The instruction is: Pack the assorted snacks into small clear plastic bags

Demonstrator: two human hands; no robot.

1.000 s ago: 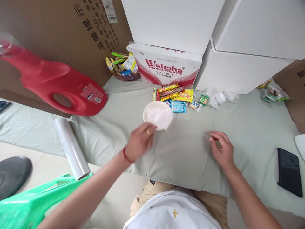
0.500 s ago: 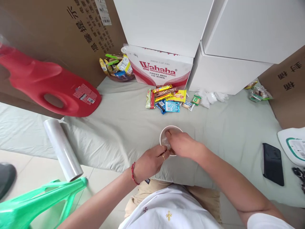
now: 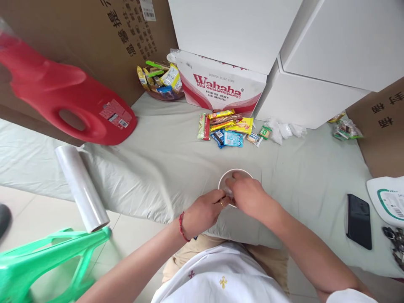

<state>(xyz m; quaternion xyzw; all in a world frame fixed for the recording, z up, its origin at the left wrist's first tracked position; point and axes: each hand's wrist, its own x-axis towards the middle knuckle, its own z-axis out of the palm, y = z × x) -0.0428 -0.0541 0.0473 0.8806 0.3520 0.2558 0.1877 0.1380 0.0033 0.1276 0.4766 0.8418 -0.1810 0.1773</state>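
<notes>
A round white bowl or cup (image 3: pixel 220 182) stands near the front edge of the cloth-covered surface. My left hand (image 3: pixel 205 210), with a ring and a red string bracelet, has its fingers pinched at the near rim. From the right, my right hand (image 3: pixel 248 194) reaches in over the rim, its fingers curled down inside. A bit of crumpled clear plastic (image 3: pixel 228 191) shows between the fingertips of both hands. The hands cover most of the inside, so its other contents are hidden.
Beyond the bowl lie several wrapped snacks (image 3: pixel 225 126) and small clear bags (image 3: pixel 285 130), before a Wahaha carton (image 3: pixel 221 86). Left are a red jug (image 3: pixel 78 101), a plastic film roll (image 3: pixel 82 189) and a green stool (image 3: pixel 59 252). A black phone (image 3: pixel 359 221) lies right.
The view has shifted a little, so the bowl and both hands appear slightly farther right. Both hands stay at the bowl, and the right fingers have moved slightly inside it.
</notes>
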